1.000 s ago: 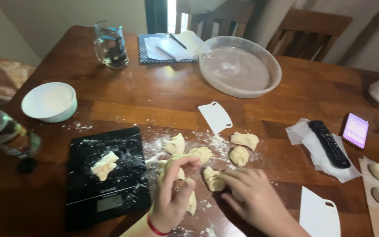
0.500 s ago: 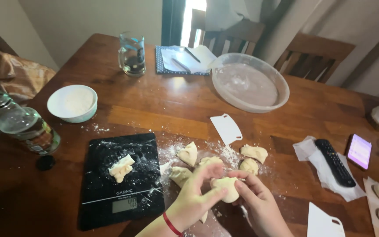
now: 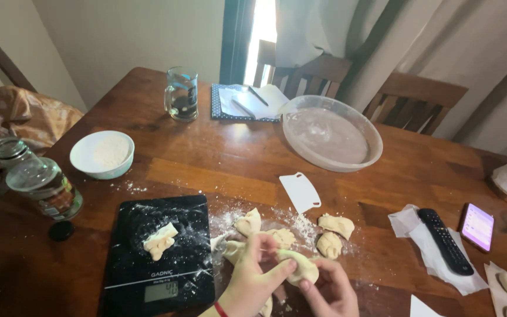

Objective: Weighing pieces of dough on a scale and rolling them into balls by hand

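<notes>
Across the floured wooden desk (image 3: 218,170), just right of the black scale (image 3: 159,258), we grasp one dough piece (image 3: 298,265) in both hands, left hand (image 3: 253,282) and right hand (image 3: 330,290) pinching it, its long axis running left-right between them.

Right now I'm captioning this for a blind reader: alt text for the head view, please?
Two hands, left hand and right hand, hold a dough piece above a floured wooden table, beside a black kitchen scale bearing another dough lump.
</notes>
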